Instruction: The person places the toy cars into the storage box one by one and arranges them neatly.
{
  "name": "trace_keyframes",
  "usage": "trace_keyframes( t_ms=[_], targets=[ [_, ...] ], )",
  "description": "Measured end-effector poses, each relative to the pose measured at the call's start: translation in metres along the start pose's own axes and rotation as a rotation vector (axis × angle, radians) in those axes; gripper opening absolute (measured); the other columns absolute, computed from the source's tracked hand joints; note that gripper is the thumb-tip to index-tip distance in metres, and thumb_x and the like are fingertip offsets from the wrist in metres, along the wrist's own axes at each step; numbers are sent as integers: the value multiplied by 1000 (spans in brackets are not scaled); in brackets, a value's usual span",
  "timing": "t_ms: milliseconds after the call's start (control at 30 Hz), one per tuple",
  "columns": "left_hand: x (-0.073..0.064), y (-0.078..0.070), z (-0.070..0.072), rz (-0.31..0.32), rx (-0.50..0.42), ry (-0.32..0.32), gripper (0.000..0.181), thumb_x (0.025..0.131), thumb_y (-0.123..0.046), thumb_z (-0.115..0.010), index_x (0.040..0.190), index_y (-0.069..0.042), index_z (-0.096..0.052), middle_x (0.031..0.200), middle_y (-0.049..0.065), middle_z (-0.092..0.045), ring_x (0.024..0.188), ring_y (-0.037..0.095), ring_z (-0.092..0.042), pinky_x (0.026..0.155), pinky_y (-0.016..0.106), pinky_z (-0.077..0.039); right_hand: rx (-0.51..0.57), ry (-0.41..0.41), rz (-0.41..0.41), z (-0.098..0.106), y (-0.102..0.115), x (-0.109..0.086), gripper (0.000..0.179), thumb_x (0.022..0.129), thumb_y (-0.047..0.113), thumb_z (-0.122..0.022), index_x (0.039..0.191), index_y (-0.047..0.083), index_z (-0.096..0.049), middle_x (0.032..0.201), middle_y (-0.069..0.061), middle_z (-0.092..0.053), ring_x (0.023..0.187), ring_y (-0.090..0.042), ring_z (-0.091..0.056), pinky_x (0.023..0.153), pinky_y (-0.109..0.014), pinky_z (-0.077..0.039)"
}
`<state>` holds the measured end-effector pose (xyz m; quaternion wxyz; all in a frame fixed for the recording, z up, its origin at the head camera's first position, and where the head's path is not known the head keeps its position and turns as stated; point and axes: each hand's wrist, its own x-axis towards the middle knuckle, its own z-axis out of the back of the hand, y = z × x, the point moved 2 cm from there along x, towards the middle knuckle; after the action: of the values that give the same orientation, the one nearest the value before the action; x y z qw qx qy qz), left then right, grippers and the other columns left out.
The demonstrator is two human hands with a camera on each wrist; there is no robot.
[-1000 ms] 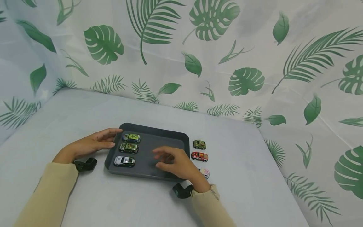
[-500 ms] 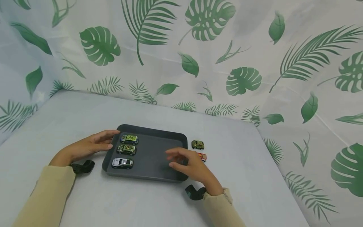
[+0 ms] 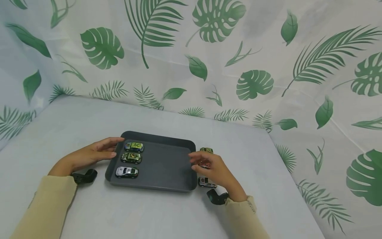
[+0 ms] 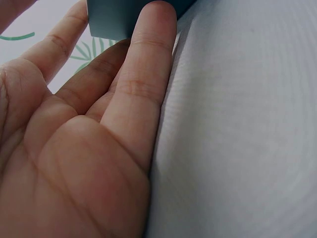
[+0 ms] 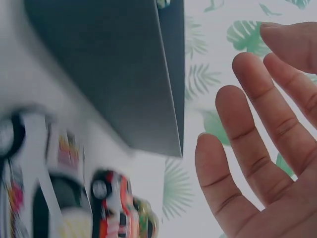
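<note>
A dark grey tray lies on the table with three toy cars in a column along its left side: a yellow-green one, a camouflage one and a white one. My left hand touches the tray's left edge with fingers extended; the left wrist view has a fingertip against the tray wall. Above the right rim hovers my right hand, its fingers loosely bent around nothing. It partly hides a green car and a red car; a white car sits below it.
The three cars outside the tray stand close to its right wall, and the right wrist view shows the white and red ones in a row. A white cloth covers the table. Behind hangs a leaf-printed curtain.
My right hand has moved right, from over the middle of the tray to its right rim, uncovering the white car on the table. The left hand stays at the tray's left edge.
</note>
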<state>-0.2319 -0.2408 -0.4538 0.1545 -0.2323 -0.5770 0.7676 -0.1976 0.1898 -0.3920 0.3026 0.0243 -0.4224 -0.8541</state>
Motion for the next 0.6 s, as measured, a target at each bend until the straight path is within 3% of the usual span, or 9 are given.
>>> trace_keyframes(
  t_ms=[233, 600],
  targets=[
    [0, 1, 1, -10, 7, -2, 73, 111, -24, -63, 170, -5, -27, 175, 31, -17, 158, 60, -19, 120, 79, -23, -51, -24, -14, 13, -11, -2, 35, 97, -3, -77, 131, -7, -71, 114, -21, -77, 102, -34, -73, 86, -36, -60],
    [-1, 3, 0, -15, -11, 4, 72, 111, -23, -63, 170, -4, -27, 175, 30, -21, 158, 58, -21, 122, 76, -24, -102, -11, -108, 33, -30, 2, 34, 99, 2, -77, 131, -4, -71, 118, -18, -77, 110, -37, -72, 91, -47, -58]
  ],
)
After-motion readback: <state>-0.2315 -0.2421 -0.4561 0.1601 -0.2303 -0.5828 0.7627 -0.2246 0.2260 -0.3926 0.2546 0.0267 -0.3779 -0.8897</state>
